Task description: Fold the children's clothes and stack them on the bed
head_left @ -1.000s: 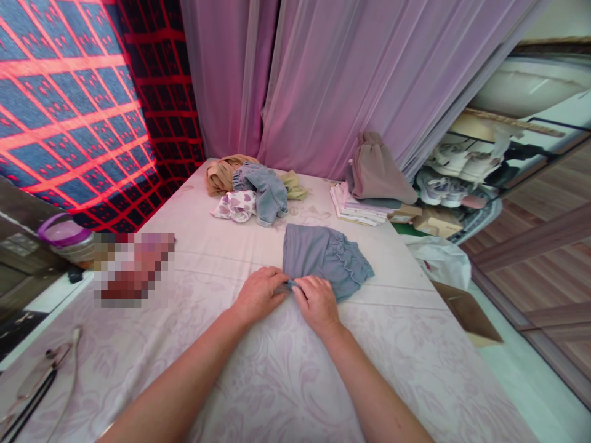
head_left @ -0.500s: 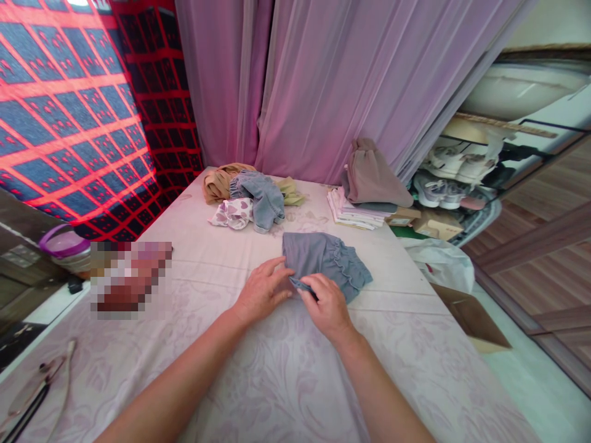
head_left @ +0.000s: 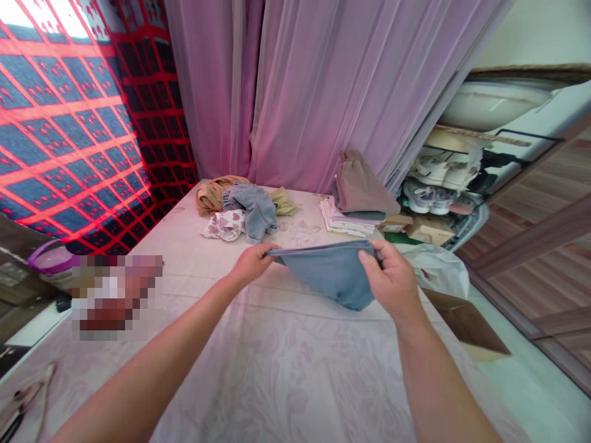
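Note:
Blue-grey shorts [head_left: 327,271] are stretched between my two hands, raised a little off the table. My left hand [head_left: 253,264] pinches one end of their upper edge. At the other end, my right hand [head_left: 391,277] grips the cloth between thumb and fingers. The lower part of the shorts hangs down in a slanting fold towards me. Beyond them lies a loose heap of clothes, with blue denim [head_left: 253,209], a tan garment [head_left: 210,198], a white cloth with hearts [head_left: 225,225] and a yellow-green piece [head_left: 282,202].
Folded brownish trousers [head_left: 362,187] rest on a stack of pale folded clothes [head_left: 348,224] at the back right. Glasses [head_left: 21,400] and a cable lie at the front left. An open cardboard box [head_left: 466,320] stands beside the table [head_left: 258,381]. Curtains [head_left: 300,92] hang behind.
The shorts have gone from lying flat to being lifted and pulled taut. My hands have moved apart, the right one outward, and my left fingers have closed on the cloth.

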`<action>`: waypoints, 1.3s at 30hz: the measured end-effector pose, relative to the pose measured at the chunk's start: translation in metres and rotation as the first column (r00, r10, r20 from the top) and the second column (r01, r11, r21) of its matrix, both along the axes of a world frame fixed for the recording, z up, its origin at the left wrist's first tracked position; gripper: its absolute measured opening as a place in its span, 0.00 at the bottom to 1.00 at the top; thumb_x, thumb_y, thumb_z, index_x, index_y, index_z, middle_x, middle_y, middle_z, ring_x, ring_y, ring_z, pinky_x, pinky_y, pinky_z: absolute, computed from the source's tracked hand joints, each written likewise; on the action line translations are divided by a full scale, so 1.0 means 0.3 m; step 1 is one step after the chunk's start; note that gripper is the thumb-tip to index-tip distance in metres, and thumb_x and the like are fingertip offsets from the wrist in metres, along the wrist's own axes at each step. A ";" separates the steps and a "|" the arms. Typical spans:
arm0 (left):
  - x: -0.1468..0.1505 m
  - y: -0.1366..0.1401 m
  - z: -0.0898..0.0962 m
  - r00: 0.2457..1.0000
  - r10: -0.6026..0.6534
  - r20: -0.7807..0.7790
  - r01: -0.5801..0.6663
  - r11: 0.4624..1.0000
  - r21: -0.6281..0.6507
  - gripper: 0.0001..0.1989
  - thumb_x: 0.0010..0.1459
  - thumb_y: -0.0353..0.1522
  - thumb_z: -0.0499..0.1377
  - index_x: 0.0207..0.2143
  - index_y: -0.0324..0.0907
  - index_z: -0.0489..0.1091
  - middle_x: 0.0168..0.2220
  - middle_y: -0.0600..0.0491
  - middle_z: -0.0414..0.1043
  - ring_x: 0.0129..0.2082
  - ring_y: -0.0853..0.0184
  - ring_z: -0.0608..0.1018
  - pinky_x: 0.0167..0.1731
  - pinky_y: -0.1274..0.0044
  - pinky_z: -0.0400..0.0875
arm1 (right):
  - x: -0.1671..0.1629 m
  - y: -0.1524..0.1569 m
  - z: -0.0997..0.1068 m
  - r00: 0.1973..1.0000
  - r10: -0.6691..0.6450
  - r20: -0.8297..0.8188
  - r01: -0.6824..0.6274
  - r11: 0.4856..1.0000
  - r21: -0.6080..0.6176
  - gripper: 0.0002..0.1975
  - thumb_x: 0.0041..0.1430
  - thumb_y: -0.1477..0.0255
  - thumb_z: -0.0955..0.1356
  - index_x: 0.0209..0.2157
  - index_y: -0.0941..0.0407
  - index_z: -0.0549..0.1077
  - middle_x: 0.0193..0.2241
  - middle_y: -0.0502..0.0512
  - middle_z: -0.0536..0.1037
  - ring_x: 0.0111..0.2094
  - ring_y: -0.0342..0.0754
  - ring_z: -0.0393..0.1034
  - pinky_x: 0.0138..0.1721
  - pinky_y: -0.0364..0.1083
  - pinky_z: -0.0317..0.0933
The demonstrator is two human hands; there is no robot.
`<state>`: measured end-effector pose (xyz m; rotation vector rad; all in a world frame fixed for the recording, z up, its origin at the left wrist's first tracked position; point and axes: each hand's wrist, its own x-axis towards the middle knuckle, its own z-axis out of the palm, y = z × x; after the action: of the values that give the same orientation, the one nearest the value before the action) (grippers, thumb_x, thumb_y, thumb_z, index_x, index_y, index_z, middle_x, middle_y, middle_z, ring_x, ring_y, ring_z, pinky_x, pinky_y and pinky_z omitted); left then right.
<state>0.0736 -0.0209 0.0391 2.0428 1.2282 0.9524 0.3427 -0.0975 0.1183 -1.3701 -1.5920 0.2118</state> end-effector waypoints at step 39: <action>-0.114 -0.035 0.059 0.965 0.127 0.229 -0.003 0.880 -0.475 0.23 0.43 0.49 0.64 0.35 0.40 0.70 0.30 0.55 0.74 0.31 0.66 0.75 0.34 0.75 0.69 | 0.093 0.192 -0.174 0.849 0.368 -0.379 -0.525 0.658 -0.540 0.12 0.50 0.63 0.66 0.32 0.57 0.70 0.27 0.47 0.72 0.30 0.43 0.65 0.35 0.44 0.60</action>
<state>0.0395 -0.0313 0.0568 1.4581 1.2476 0.8152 0.3708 -0.0398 0.0661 -1.3193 -1.6989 1.2795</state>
